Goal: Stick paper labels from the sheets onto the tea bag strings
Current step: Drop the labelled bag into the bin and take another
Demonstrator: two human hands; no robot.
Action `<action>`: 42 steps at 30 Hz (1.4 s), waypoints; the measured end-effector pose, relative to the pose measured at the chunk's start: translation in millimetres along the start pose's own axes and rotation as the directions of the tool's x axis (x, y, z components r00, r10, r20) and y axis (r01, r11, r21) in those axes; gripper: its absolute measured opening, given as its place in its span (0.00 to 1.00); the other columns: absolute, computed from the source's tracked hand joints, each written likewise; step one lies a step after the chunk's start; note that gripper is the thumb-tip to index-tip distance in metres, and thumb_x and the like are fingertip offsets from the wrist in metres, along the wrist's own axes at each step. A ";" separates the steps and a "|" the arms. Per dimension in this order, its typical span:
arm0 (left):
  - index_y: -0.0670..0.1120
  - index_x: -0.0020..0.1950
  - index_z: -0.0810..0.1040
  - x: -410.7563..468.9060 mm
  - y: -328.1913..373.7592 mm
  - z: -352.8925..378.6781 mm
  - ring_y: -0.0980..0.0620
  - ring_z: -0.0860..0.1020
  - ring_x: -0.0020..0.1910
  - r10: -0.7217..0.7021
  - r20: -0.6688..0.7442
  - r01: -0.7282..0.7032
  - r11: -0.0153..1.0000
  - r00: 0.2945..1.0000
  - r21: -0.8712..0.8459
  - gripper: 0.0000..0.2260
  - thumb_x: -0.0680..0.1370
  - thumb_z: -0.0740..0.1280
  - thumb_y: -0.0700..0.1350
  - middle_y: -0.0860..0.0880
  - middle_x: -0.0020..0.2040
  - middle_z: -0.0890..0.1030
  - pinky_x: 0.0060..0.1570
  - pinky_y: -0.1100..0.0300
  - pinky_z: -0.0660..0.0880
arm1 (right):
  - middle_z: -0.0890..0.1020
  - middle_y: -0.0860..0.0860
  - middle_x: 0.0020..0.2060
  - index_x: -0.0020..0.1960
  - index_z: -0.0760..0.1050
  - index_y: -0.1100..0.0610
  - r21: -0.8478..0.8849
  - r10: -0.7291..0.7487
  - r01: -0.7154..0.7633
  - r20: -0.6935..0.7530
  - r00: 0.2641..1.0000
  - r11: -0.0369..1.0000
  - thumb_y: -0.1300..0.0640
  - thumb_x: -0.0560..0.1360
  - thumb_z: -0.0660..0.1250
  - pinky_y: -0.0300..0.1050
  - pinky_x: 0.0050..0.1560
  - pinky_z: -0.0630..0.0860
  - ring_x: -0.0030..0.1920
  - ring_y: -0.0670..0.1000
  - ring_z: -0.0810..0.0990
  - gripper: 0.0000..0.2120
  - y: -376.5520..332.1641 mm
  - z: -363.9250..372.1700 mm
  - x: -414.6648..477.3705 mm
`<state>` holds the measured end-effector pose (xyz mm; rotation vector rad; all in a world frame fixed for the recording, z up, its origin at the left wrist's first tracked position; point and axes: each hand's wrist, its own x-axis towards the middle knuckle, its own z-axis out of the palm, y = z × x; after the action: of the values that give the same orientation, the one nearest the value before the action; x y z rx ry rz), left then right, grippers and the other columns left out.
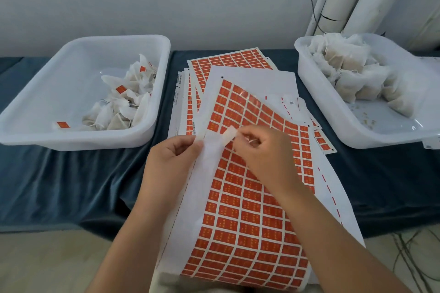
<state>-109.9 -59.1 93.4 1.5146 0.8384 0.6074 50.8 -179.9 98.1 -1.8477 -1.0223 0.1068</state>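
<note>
A dark blue, softly creased cloth (71, 181) covers the desk. On it lie glossy white sheets (240, 209) gridded with small orange-red rectangular labels, the nearest curling toward the person. Two smooth, translucent white plastic tubs flank them: the left tub (78, 135) holds labelled tea bags (123, 104), the right tub (357, 126) plain gauzy ones (354, 71). The left hand (176, 157) is curled, pinching the white sheet edge. The right hand (264, 150), fingers drawn close, pinches a white strip (228, 134) peeled above the sheet.
</note>
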 end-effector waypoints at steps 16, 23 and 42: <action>0.67 0.50 0.85 6.1 13.4 54.3 0.67 0.84 0.48 -0.122 0.186 0.096 0.985 0.975 0.142 0.23 0.68 0.62 0.78 0.64 0.48 0.87 0.52 0.57 0.82 | 0.72 0.50 0.28 0.36 0.81 0.47 0.645 0.634 -0.569 0.165 0.756 0.510 0.48 0.80 0.71 0.37 0.27 0.67 0.26 0.45 0.66 0.14 -4.2 -16.0 -14.0; 0.57 0.48 0.89 -6.7 14.1 68.7 0.55 0.87 0.50 -0.190 0.055 0.198 0.944 0.980 -0.264 0.06 0.81 0.72 0.52 0.54 0.50 0.89 0.58 0.52 0.82 | 0.75 0.50 0.31 0.49 0.85 0.42 0.598 0.529 -0.537 0.212 0.822 0.595 0.48 0.83 0.66 0.33 0.29 0.70 0.27 0.44 0.71 0.10 -6.6 -14.0 -22.0; 0.56 0.48 0.85 1.6 7.4 68.8 0.57 0.86 0.47 0.039 0.158 -0.064 0.985 0.987 0.157 0.05 0.82 0.71 0.54 0.60 0.44 0.87 0.53 0.53 0.85 | 0.84 0.31 0.51 0.55 0.80 0.33 0.124 0.237 -0.256 0.150 0.960 0.959 0.41 0.76 0.70 0.42 0.52 0.82 0.53 0.36 0.84 0.08 -3.4 -82.0 -30.0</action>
<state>-53.7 -99.6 92.1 1.7128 0.7450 0.4613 69.0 -258.1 132.4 -1.8484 -0.8463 0.4479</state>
